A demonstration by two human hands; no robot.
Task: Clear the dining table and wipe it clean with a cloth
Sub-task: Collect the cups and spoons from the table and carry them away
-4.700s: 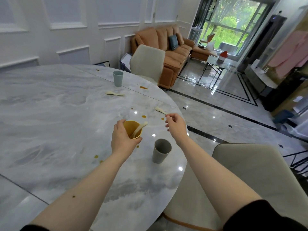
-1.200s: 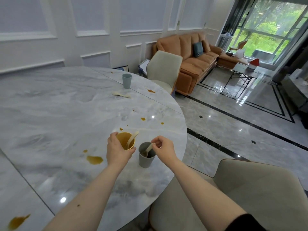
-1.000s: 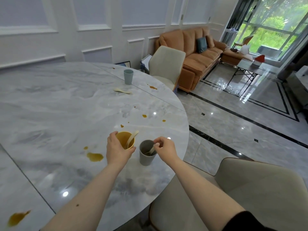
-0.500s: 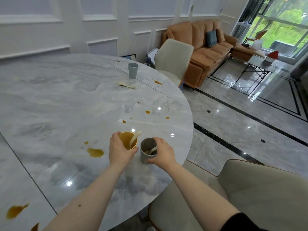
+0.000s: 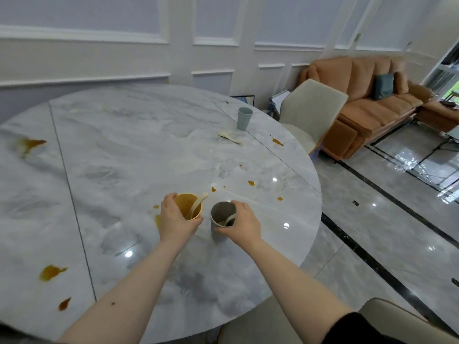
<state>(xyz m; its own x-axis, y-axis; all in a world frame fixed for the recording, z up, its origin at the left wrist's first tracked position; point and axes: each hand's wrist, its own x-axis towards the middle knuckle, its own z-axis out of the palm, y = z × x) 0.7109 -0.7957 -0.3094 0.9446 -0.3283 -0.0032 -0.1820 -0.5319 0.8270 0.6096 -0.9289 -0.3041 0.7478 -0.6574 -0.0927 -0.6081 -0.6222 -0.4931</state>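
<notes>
A: What's the biggest thing in front of you?

B: Your round marble table, spattered with brown spills. A cream chair stands at its far edge.

A: And the containers?

B: Three cups. Far across the table, a blue-grey cup stands upright; you can't see inside it. Near the table's right edge, your left hand curls round the yellow cup, with a cream spoon leaning inside. Just beside it, your right hand grips the grey cup at its rim; another spoon lies in it.

A: Anything loose?

B: One spoon, flat on the table just beside the blue-grey cup.
</notes>
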